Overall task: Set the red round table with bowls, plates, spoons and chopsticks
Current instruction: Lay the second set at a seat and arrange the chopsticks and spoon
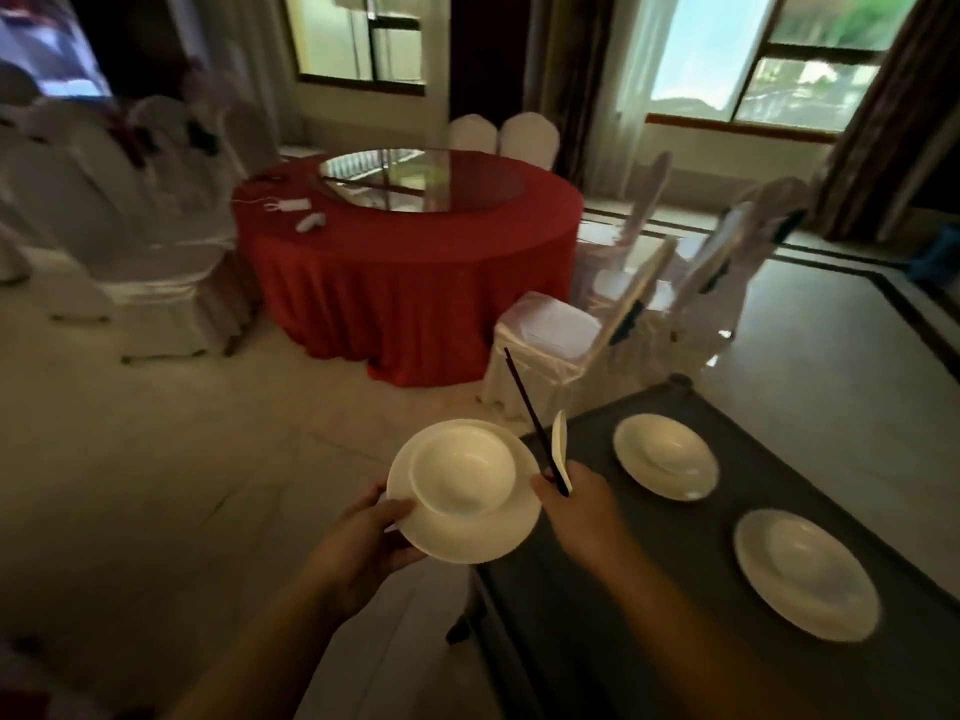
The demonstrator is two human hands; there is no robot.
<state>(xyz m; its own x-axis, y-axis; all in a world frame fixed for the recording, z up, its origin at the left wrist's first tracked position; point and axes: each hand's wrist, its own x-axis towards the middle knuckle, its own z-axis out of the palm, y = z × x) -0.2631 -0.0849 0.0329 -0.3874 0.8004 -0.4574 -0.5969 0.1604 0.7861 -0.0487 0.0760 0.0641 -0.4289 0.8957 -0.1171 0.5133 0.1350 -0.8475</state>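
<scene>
My left hand (363,543) grips the near rim of a white plate (498,532) with a white bowl (462,472) sitting on it, held level in front of me. My right hand (582,504) holds black chopsticks (530,407) and a white spoon (561,441), both pointing up and away. The red round table (415,272) stands farther off across the floor, with a glass turntable (421,179) on top.
A dark cart (649,589) at my right carries two more plate-and-bowl sets (665,462) (805,571). White-covered chairs (550,340) (156,283) ring the table. Small white items (298,213) lie on the table's left side. Open tiled floor lies between me and the table.
</scene>
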